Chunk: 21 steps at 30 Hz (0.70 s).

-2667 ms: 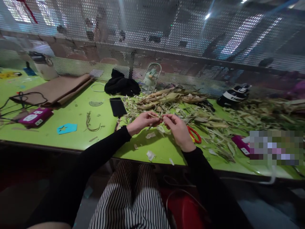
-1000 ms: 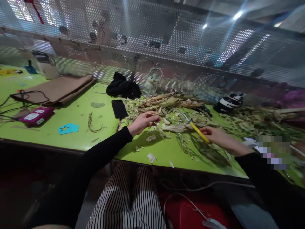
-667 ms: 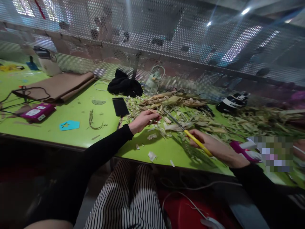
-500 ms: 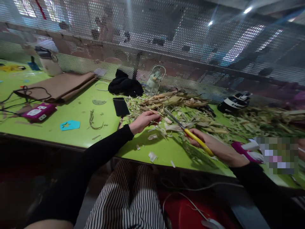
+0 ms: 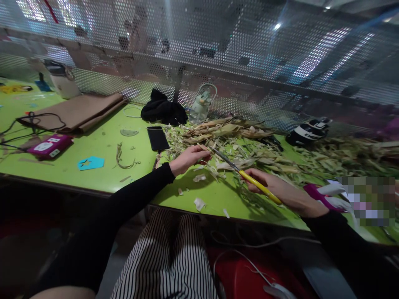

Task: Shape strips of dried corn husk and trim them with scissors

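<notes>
Between the closed fingertips of my left hand is a small pale strip of dry corn husk. My right hand is wrapped round yellow-handled scissors. Their long metal blades point up and left, with the tips right beside the husk strip at my left fingers. Whether the blades touch the strip is too small to tell. Behind both hands lies a heap of dry husks with shredded bits around it. Pale scraps are strewn over the green table near its front edge.
A black phone, black cloth and pale green bottle stand or lie behind my left hand. Leftward are a blue cutout, magenta box and brown paper. A black bottle lies rightward. Perforated metal screen behind.
The scissors' tips have moved slightly down and left, closer to the strip in my left hand. My left hand stays almost in place.
</notes>
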Motion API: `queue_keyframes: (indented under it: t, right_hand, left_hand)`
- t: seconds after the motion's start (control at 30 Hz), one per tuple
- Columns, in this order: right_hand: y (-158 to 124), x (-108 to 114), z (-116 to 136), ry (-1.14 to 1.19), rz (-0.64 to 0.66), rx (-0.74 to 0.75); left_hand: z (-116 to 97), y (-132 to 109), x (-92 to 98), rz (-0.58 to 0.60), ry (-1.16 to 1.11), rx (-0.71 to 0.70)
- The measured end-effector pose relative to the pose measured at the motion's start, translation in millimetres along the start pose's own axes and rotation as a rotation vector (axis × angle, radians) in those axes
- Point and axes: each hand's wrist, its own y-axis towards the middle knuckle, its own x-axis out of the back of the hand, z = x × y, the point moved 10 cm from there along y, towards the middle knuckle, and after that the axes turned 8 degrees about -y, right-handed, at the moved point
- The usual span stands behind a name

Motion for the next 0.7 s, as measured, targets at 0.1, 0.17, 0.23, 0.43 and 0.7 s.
queue_keyframes:
  t: [0.1,0.17,0.23,0.43,0.7]
  right_hand:
    - [1.0,1.9,-1.6,0.009,-0.027,0.0]
    - [0.5,2.5,-2.4,0.023,-0.036,-0.007]
    - [0.1,2.3,-3.1,0.045,-0.037,-0.008]
    - [3.0,1.3,-10.7,0.084,-0.034,-0.005]
    - [2.2,3.2,-11.3,0.072,-0.052,-0.021]
  left_hand:
    - [2.1,-0.2,-1.1,0.003,0.031,0.014]
    - [2.7,0.1,-1.6,0.011,0.046,0.015]
    - [2.9,0.2,-2.0,0.022,0.055,0.014]
    - [3.7,-0.1,-3.9,0.052,0.083,0.016]
    - [3.6,-0.6,-5.3,0.074,0.076,0.013]
